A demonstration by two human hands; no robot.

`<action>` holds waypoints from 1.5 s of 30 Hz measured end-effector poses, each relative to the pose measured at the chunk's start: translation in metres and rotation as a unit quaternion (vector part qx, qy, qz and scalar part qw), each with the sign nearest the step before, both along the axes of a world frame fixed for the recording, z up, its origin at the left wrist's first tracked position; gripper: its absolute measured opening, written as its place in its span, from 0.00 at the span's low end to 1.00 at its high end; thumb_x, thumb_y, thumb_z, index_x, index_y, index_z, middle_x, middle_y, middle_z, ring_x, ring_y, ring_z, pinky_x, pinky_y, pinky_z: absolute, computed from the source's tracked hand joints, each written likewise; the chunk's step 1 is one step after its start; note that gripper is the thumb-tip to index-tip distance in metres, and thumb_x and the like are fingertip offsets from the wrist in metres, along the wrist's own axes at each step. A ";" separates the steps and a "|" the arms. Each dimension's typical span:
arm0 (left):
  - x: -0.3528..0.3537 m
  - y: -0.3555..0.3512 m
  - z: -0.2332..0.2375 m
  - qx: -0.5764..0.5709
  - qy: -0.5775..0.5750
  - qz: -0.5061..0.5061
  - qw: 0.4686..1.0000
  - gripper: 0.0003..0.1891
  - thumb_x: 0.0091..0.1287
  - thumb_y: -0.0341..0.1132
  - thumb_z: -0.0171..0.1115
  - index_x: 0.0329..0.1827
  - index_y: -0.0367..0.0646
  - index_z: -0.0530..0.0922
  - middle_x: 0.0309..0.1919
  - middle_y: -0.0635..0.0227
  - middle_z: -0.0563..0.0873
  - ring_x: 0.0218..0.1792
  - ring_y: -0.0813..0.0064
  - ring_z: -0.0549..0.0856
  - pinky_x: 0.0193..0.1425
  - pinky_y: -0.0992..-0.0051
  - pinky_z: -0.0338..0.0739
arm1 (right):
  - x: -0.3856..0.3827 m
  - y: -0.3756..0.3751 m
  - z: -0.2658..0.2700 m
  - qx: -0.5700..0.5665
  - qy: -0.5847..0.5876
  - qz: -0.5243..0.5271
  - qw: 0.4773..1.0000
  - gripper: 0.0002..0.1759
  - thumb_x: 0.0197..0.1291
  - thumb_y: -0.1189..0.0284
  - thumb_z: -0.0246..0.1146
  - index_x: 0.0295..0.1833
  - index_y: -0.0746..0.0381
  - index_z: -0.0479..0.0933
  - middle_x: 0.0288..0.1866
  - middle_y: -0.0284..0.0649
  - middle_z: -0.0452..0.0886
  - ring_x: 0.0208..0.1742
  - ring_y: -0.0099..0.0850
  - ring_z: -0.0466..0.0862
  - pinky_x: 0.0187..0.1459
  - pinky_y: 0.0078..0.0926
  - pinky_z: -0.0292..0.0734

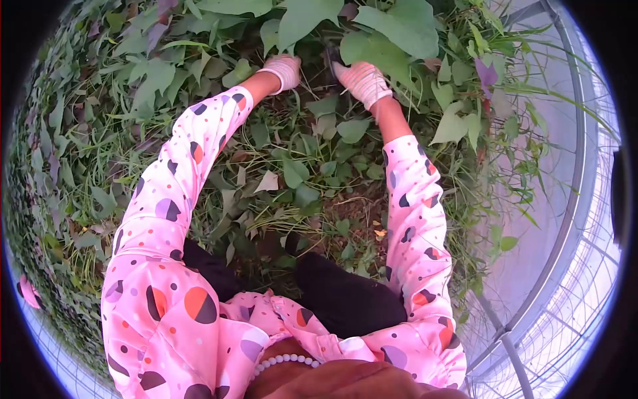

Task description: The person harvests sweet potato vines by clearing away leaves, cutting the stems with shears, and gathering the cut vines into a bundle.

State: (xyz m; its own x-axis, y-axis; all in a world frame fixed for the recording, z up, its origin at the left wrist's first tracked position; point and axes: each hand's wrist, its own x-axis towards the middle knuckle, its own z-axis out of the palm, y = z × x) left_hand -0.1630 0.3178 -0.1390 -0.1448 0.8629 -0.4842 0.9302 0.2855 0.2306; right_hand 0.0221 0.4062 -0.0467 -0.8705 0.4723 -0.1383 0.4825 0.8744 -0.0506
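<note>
My left hand (284,72), in a whitish glove, reaches into the leafy vines at the top centre. Its fingers are bent downward and partly lost among the leaves, so what they hold is hidden. To its right my right hand (362,81), gloved too, is closed around a dark tool (331,61) that points up under the foliage. Broad green leaves (392,28) hang over and beyond both hands. The two hands are apart, with stems and soil between them.
Dense vines (80,159) spread across the left. Grass and small leaves (299,173) cover the ground between my arms. On the right stands a curved metal frame (577,133) with wire mesh and pale sheeting. My dark-clothed knees (339,292) are below.
</note>
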 end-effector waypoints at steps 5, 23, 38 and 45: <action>0.005 -0.014 0.039 0.083 0.005 -0.011 0.996 0.20 0.60 0.41 0.58 0.50 0.36 0.78 0.58 0.49 0.75 0.57 0.54 0.78 0.61 0.62 0.72 | 0.040 0.123 -0.034 -0.284 0.368 -0.460 0.757 0.25 0.58 0.57 0.57 0.50 0.67 0.79 0.43 0.52 0.83 0.38 0.44 0.78 0.47 0.33 0.73; 0.043 0.073 0.030 0.146 -0.118 0.064 0.980 0.13 0.66 0.36 0.55 0.49 0.43 0.82 0.42 0.55 0.86 0.44 0.56 0.85 0.48 0.63 0.78 | 0.084 -0.027 -0.086 -0.626 0.335 -0.377 0.595 0.30 0.64 0.47 0.59 0.49 0.67 0.80 0.40 0.39 0.82 0.39 0.24 0.74 0.48 0.26 0.71; 0.056 0.094 0.049 0.005 0.000 0.082 0.997 0.19 0.58 0.42 0.55 0.48 0.44 0.84 0.50 0.57 0.84 0.53 0.56 0.83 0.57 0.64 0.76 | 0.071 -0.003 -0.103 -0.725 0.301 -0.476 0.397 0.26 0.61 0.44 0.61 0.44 0.59 0.80 0.32 0.32 0.81 0.29 0.28 0.79 0.33 0.28 0.77; 0.057 0.096 0.048 0.000 -0.047 0.097 0.994 0.22 0.55 0.48 0.60 0.50 0.46 0.83 0.47 0.54 0.85 0.51 0.56 0.83 0.57 0.64 0.76 | 0.057 0.014 -0.116 -0.664 0.280 -0.478 0.501 0.22 0.61 0.51 0.64 0.43 0.62 0.80 0.33 0.33 0.82 0.30 0.28 0.78 0.35 0.29 0.75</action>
State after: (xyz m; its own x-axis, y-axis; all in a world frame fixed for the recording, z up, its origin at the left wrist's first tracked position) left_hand -0.1064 0.4136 -0.0911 -0.2628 0.8226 -0.5043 0.8314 0.4583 0.3142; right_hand 0.0792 0.4199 -0.1629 -0.4118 0.5264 -0.7439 0.2331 -0.7283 -0.6444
